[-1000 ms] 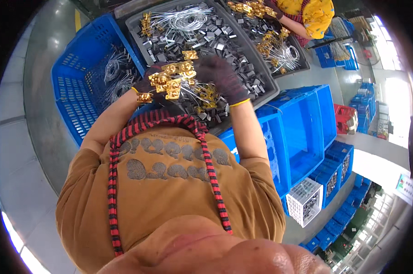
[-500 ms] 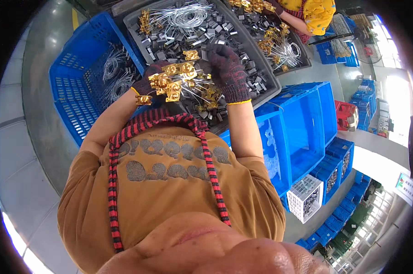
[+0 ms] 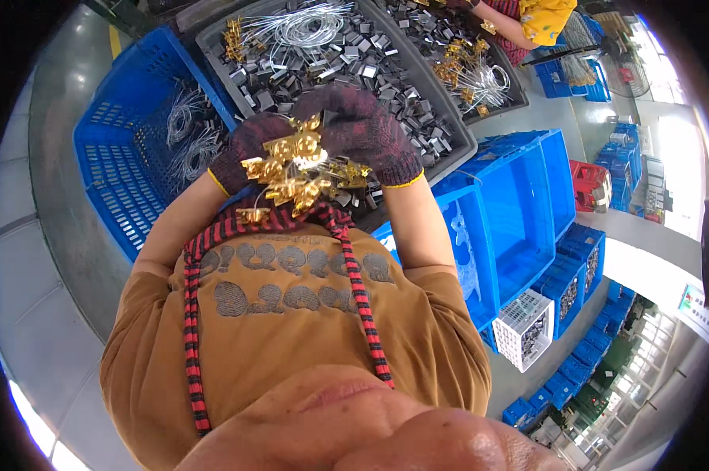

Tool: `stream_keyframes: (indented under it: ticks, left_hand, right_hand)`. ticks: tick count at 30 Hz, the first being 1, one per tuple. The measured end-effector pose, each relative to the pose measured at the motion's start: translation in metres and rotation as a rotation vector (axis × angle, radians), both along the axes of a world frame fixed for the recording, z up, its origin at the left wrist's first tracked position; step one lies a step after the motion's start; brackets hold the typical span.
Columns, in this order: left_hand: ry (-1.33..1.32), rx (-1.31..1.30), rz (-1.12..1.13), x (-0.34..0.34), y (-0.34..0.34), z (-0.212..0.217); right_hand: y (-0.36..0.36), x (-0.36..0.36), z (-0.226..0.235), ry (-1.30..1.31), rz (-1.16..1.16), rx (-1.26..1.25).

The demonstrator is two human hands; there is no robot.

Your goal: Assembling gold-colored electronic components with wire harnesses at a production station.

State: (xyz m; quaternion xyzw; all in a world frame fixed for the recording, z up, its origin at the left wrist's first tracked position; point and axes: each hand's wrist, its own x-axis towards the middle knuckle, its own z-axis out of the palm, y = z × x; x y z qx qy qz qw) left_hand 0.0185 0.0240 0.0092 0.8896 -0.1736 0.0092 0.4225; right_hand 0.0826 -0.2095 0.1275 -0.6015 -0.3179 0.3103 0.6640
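Note:
A bunch of shiny gold-coloured metal brackets (image 3: 291,161) strung on thin wires hangs in front of my chest. My left hand (image 3: 251,145), in a dark knitted glove with a yellow cuff edge, is closed round the bunch from its left side. My right hand (image 3: 362,133), gloved alike, is curled against the top right of the bunch, its fingers bent beside the uppermost bracket. The back of the glove hides what its fingertips grip. Below and behind the hands is a grey tray (image 3: 458,129) full of small dark rectangular pieces (image 3: 368,71).
A coil of silvery wires (image 3: 311,31) lies in the tray's far part. A blue perforated basket (image 3: 107,165) with wire coils stands left. Blue crates (image 3: 519,212) and a white basket (image 3: 511,330) stand right. A co-worker's arm (image 3: 505,27) reaches over a second tray (image 3: 519,94).
My right hand has moved left and slightly down, against the bunch near my left hand, and its fingers have closed. The bracket that stood apart at the top now sits against the others.

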Motion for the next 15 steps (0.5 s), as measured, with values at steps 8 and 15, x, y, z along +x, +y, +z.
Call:
stream_keyframes:
  ticks: [8, 15]
  left_hand:
    - [0.006, -0.209, -0.13, 0.003, -0.017, 0.036]
    - [0.057, -0.084, -0.129, -0.012, 0.001, 0.032]
  right_hand:
    - [0.018, -0.004, 0.003, -0.067, 0.111, 0.027]
    - [-0.007, -0.036, 0.001, 0.113, -0.252, 0.091]
